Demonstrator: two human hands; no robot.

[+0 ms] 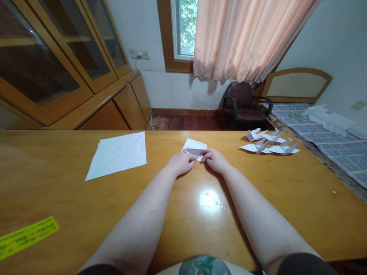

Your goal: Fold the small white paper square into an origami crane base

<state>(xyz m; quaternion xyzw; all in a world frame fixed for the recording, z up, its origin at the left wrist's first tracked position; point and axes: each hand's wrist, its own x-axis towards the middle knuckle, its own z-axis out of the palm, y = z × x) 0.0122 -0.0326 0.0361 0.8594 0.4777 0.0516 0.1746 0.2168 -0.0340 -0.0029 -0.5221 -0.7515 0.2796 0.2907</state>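
A small white sheet of folded paper lies near the far edge of the table, one layer lifted along its near side. My left hand is closed at the paper's near left edge, fingertips pressing on it. At its right edge, my right hand pinches the paper between thumb and fingers. Both hands rest low at the tabletop. Off to the right stand several folded paper cranes, grouped close together. To the left lies a stack of plain white paper sheets.
The wooden table spans the view, with a yellow label at its near left. Beyond it are a glass-door cabinet, a brown office chair, a pink curtain and a bed with a checked cover.
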